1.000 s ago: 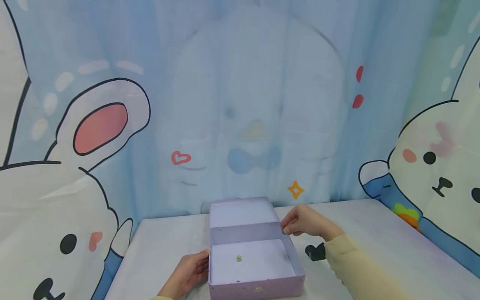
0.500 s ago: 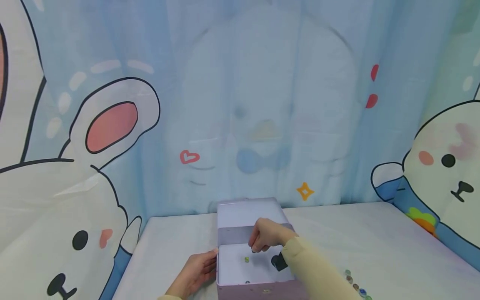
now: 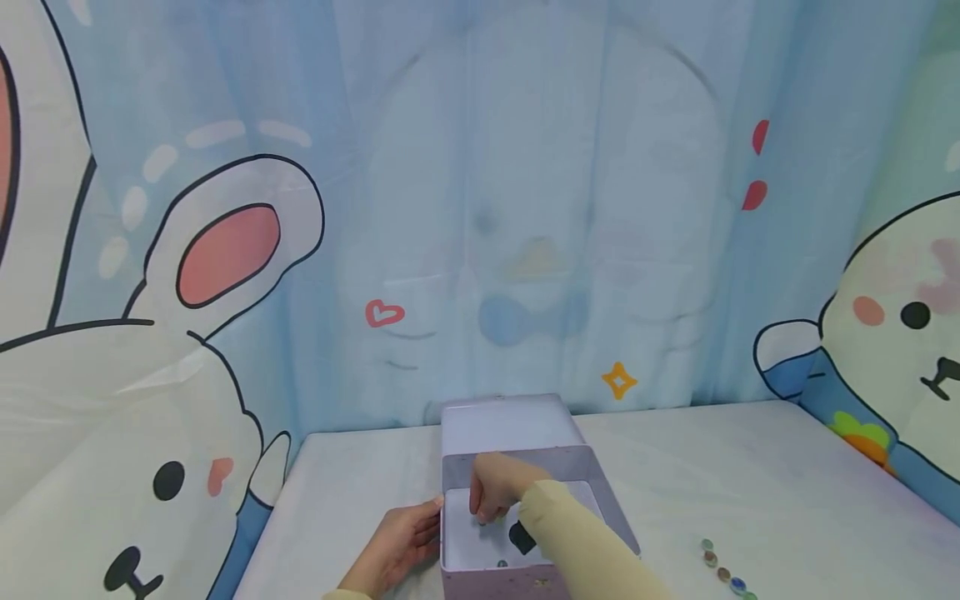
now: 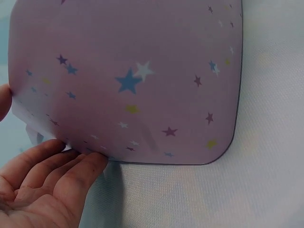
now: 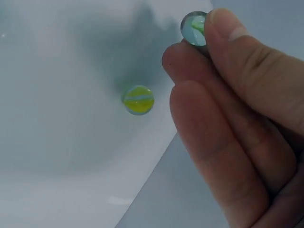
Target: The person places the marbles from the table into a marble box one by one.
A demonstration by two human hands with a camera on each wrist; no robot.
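In the head view a lilac hinged box (image 3: 612, 500) stands with its lid raised behind it. My right hand (image 3: 504, 486) reaches inside, low over the white floor. Between thumb and forefinger it pinches a clear marble (image 5: 192, 29) with a green swirl. A yellow-green marble (image 5: 138, 100) lies on the box floor beside those fingers; in the head view the hand hides it. Another small marble (image 3: 502, 564) rests near the box's front wall. My left hand (image 3: 401, 542) touches the box's left side, fingers along the star-printed wall (image 4: 156, 104) and thumb near the rim.
Several marbles (image 3: 723, 575) lie in a slanting row on the white tablecloth (image 3: 690, 475), right of the box. A blue curtain (image 3: 420, 208) with cartoon bunnies hangs behind the table. A dark wrist camera (image 3: 521, 537) sits on the right wrist.
My right hand has moved left and down from the box's right rim to low over its floor. The left hand stays at the box's side. The view has shifted slightly.
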